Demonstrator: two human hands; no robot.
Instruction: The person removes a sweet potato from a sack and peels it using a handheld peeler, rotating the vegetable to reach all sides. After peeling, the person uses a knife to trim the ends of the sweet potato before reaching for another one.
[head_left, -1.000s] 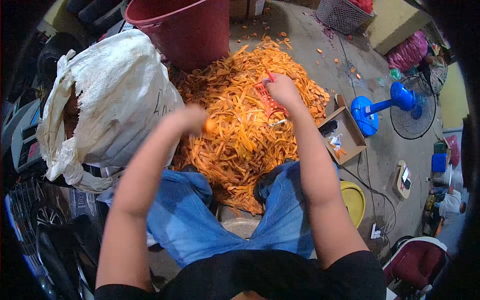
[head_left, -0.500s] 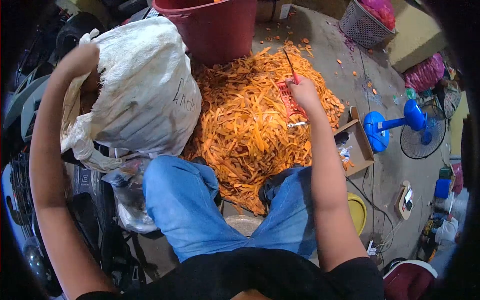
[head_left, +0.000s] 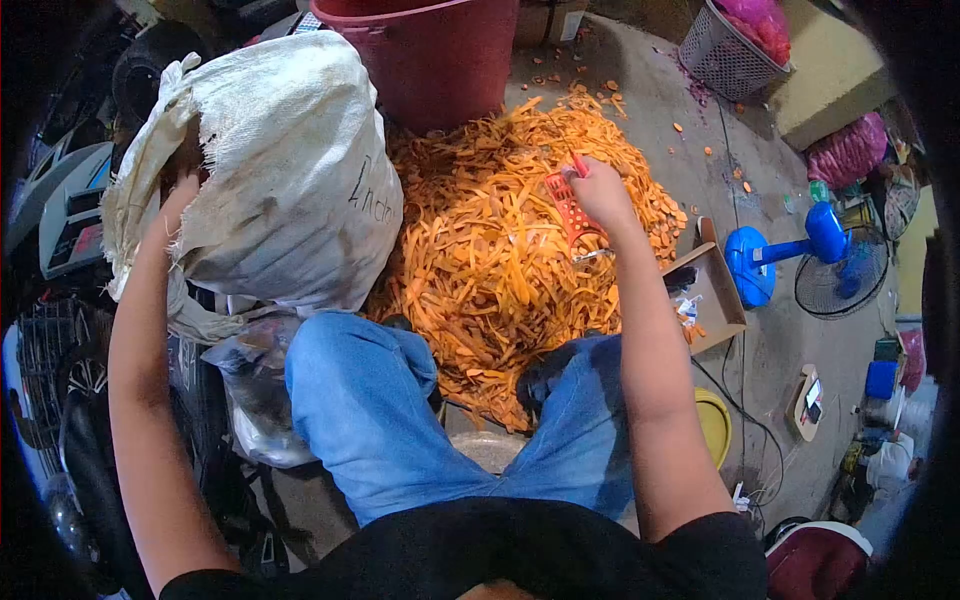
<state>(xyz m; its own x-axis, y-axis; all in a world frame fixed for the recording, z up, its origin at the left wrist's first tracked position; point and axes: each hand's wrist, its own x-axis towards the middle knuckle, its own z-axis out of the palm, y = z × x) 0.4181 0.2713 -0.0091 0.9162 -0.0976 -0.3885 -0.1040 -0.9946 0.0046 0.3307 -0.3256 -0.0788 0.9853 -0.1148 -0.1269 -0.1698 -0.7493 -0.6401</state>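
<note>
View: head camera, looking down over the person's 2 forearms and 2 knees in blue jeans point(head_left: 370, 400).
Left hand point(head_left: 178, 178): at the torn mouth of the white sack, with the wrist at the rim. The fabric hides the fingers, so it cannot be told whether the hand is open or closed.
Right hand point(head_left: 603, 192): closed in a fist around the handle of the red peeler, held above the heap of orange peelings.
Red peeler point(head_left: 566, 208): slotted red plastic body that projects down and left from the fist. Its metal end sits at the lower tip, just over the peelings.
White sack point(head_left: 290, 150): woven and bulging, on the person's left, resting against the left knee. It has dark handwriting on its side and touches the left edge of the heap.
Heap of orange peelings point(head_left: 490, 270): long strips piled on the floor between the knees and the red bucket.
Red bucket point(head_left: 440, 55): stands behind the heap, with peelings against its base.
Cardboard box point(head_left: 722, 300): open and shallow, on the floor just right of the heap, with small packets inside.
Blue fan point(head_left: 800, 250): floor fan to the right of the box, with a round blue base.
Yellow bowl point(head_left: 712, 425): beside the right thigh.
Grey basket point(head_left: 725, 55): at the top right, holding purple-red items.
Floor point(head_left: 660, 110): bare concrete with scattered orange bits near the bucket.
</note>
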